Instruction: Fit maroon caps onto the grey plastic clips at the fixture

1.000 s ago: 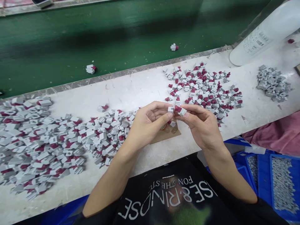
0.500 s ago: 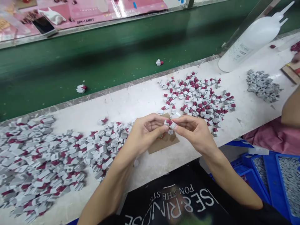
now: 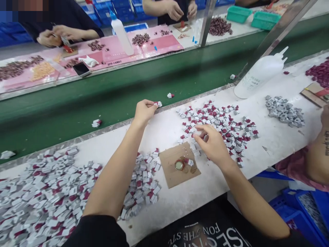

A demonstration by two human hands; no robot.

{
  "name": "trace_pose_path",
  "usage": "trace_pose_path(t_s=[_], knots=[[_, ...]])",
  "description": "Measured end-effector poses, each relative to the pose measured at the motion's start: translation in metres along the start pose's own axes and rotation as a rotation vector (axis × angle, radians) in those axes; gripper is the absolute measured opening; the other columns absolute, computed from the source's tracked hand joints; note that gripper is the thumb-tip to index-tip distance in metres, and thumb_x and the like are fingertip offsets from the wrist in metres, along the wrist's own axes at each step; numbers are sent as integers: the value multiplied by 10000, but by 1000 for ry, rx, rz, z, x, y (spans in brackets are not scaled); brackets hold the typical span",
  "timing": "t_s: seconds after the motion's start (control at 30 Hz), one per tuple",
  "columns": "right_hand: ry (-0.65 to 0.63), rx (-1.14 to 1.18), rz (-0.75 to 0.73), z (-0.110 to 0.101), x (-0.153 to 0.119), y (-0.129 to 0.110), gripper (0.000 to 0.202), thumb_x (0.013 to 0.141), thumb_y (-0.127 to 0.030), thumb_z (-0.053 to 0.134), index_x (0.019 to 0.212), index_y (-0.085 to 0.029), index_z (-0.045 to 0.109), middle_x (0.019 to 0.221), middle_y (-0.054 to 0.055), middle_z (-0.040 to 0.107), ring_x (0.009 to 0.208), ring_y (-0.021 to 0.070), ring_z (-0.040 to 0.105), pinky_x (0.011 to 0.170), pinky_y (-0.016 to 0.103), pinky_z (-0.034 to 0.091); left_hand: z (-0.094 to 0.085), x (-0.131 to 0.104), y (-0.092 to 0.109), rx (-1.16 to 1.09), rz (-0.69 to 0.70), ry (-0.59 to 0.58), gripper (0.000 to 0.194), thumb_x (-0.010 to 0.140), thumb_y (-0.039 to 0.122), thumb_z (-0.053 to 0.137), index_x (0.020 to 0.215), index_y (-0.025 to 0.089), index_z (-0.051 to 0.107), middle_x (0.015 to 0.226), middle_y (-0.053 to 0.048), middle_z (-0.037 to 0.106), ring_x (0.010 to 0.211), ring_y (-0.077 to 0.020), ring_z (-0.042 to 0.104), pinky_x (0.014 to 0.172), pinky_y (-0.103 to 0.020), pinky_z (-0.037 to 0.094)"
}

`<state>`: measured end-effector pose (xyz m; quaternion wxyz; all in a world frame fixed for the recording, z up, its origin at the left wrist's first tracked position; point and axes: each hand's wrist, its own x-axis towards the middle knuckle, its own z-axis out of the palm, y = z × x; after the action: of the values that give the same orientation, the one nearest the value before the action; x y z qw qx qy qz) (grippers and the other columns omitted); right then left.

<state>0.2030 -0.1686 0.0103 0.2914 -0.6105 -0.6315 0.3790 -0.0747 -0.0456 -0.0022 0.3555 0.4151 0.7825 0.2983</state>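
Observation:
My left hand (image 3: 145,111) pinches a small grey-and-maroon plastic piece (image 3: 157,103) above the near edge of the green belt. Over the left edge of the right-hand pile of grey-and-maroon pieces (image 3: 218,120), my right hand (image 3: 212,144) has its fingers curled, with a gap between thumb and forefinger. Small pieces lie close to those fingertips. Between my arms a brown cardboard square (image 3: 171,180) lies on the white table. On it sit a bottle cap (image 3: 179,165) and another grey-and-maroon piece (image 3: 189,162).
A large heap of grey-and-maroon pieces (image 3: 51,192) covers the table's left side. The green belt (image 3: 128,85) carries several scattered pieces. At the right stand a white squeeze bottle (image 3: 259,79) and a grey parts pile (image 3: 284,111), near another person's arm (image 3: 318,144). Co-workers' hands (image 3: 174,10) work across the belt.
My hands have parted from over the cardboard. The left moved forward to the belt with a piece; the right shifted to the right-hand pile. The view has tilted up, showing co-workers opposite.

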Motion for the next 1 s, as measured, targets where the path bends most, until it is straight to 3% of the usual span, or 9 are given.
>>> trace_pose_path(t_s=[0.13,0.23,0.3,0.4,0.5,0.63,0.83,1.0], knots=[[-16,-35,-11,7,-4,3,323,1037,-399,659,1256,-209,801,1192,138,768,910,280,722,884,485,635,-5,31,-6,125,-39,81,138,869,189,797,864,219,663,969,-108,788,960,-298,766,916,-416,622],[-12,-19,8,8,-8,4,307,1063,-416,633,1235,-221,797,1162,127,762,910,279,717,834,454,618,-9,39,-10,237,-26,95,123,857,241,811,906,229,699,1082,-147,802,1167,-382,741,1051,-496,601],[6,-20,6,6,-11,5,303,1073,-420,624,1221,-220,798,1145,125,761,918,279,716,826,443,608,-11,41,-10,320,-9,109,177,835,266,830,977,220,733,1227,-208,777,1349,-468,655,1155,-581,542],[40,-48,-4,3,-11,6,297,1076,-406,621,1219,-212,796,1133,128,762,915,281,721,839,444,607,-9,38,-8,418,44,128,418,808,265,845,1206,184,745,1515,-287,634,1508,-550,496,1257,-669,419],[26,-113,-18,6,-7,7,298,1070,-364,612,1255,-207,785,1185,141,771,986,308,738,902,469,617,2,34,-1,507,215,74,542,882,267,776,1415,224,689,1673,-240,532,1551,-527,430,1289,-670,352],[-10,-263,-52,16,2,7,289,1047,-291,620,1274,-212,781,1270,154,795,1186,366,729,1028,513,597,23,35,12,655,441,-63,392,1027,235,595,1404,234,706,1588,-207,637,1520,-506,455,1250,-676,358],[2,-371,3,27,14,6,193,1053,-281,641,1166,-233,790,1212,146,832,1162,377,736,966,501,593,31,30,19,655,411,-110,234,1012,112,555,1115,178,754,1329,-238,719,1421,-488,566,1207,-642,421],[4,-376,19,24,13,7,173,1026,-246,645,1130,-230,782,1224,137,836,1157,361,750,949,469,582,11,-10,15,550,448,-175,159,1057,177,595,1143,209,726,1286,-160,750,1164,-329,728,1071,-466,572]])
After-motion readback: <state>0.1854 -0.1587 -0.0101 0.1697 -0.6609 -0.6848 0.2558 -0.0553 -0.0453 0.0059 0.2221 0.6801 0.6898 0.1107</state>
